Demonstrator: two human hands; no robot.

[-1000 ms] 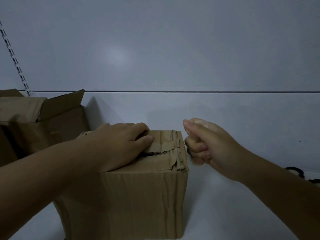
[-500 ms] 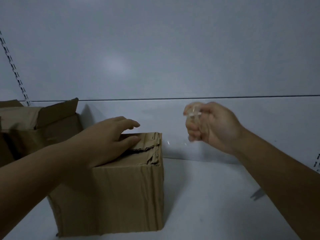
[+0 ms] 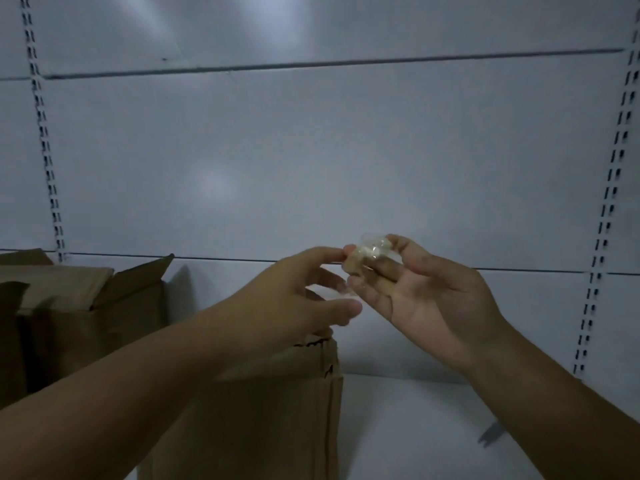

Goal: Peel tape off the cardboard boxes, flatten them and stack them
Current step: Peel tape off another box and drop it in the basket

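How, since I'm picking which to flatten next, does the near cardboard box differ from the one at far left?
Flaps: the left box has flaps standing up, open; the near box has its top folded down, its edge ragged. Place: the left box sits back by the wall; the near box is closer, below the left hand, while the right hand pinches a tape wad. Both are brown cardboard, upright, not flattened.

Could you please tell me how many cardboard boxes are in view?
2. The near box stands at the centre, below the left hand; the open box with raised flaps sits at the far left. Others may be hidden beyond the left edge.
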